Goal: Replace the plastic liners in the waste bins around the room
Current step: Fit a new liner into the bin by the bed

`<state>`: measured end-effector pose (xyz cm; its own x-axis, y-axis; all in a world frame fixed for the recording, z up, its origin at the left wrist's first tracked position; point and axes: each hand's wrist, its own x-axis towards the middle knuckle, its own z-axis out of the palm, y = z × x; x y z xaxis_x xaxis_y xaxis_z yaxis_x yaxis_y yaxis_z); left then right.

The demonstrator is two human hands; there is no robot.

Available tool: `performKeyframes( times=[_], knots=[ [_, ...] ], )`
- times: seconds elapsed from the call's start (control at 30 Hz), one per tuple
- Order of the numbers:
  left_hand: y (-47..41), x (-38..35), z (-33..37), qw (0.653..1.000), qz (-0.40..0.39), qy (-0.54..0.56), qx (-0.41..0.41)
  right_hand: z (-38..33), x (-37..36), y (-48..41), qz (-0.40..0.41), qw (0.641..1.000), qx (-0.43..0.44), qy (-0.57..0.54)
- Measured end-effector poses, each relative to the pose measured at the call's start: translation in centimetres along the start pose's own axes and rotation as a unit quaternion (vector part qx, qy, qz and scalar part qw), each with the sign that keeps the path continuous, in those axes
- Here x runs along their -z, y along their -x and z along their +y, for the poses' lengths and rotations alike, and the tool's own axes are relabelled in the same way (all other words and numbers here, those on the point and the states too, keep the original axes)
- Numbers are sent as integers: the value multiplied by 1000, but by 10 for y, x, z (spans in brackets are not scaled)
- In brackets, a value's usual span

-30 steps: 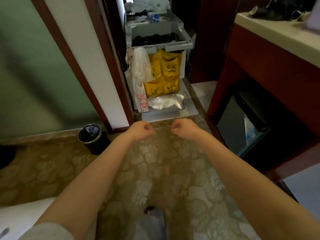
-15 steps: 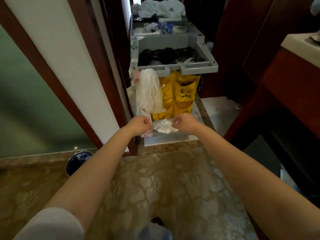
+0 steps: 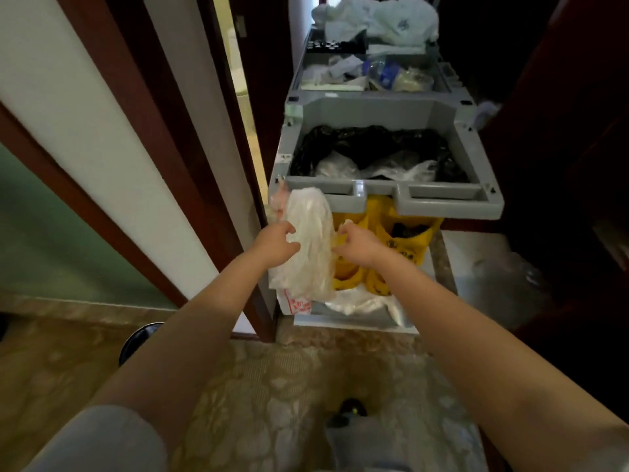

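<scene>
A bundle of clear plastic liners (image 3: 311, 243) hangs from the front left corner of the grey housekeeping cart (image 3: 483, 195). My left hand (image 3: 276, 245) grips the bundle's left side with curled fingers. On the bundle's right edge, my right hand (image 3: 357, 245) pinches the plastic. The small black waste bin (image 3: 136, 342) stands on the carpet at the left, mostly hidden behind my left forearm.
The cart's open top holds a black bag (image 3: 367, 141) with crumpled plastic in it; a yellow bag (image 3: 405, 247) hangs below. A dark wooden door frame (image 3: 218, 137) stands left of the cart. Dark wood furniture rises at the right. Patterned carpet (image 3: 279, 396) covers the floor.
I have come closer to the cart, which now fills more of the view. Both hands rose from the cart's base to the hanging liner bundle and closed on it.
</scene>
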<state>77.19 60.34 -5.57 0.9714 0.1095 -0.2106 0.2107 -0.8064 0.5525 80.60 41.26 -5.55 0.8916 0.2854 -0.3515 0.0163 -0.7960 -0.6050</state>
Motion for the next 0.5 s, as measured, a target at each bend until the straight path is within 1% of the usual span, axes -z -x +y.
performKeyframes(
  times=[0.1,0.2,0.3,0.4,0.5],
  knots=[
    [-35,7,12,999,25,-22,-2,-6,13,-43,-2,1000,12,-8],
    [-61,11,17,999,47,-10,8,-12,14,-71,-14,1000,-6,-6],
    [-80,11,16,998,43,-40,-13,-16,5,-93,-44,995,-24,-80],
    [-101,10,10,997,12,-73,-35,-20,-4,-114,-22,986,-50,-157],
    [-116,6,3,993,-15,-113,-40,-22,-3,-122,32,982,-61,-178]
  ],
)
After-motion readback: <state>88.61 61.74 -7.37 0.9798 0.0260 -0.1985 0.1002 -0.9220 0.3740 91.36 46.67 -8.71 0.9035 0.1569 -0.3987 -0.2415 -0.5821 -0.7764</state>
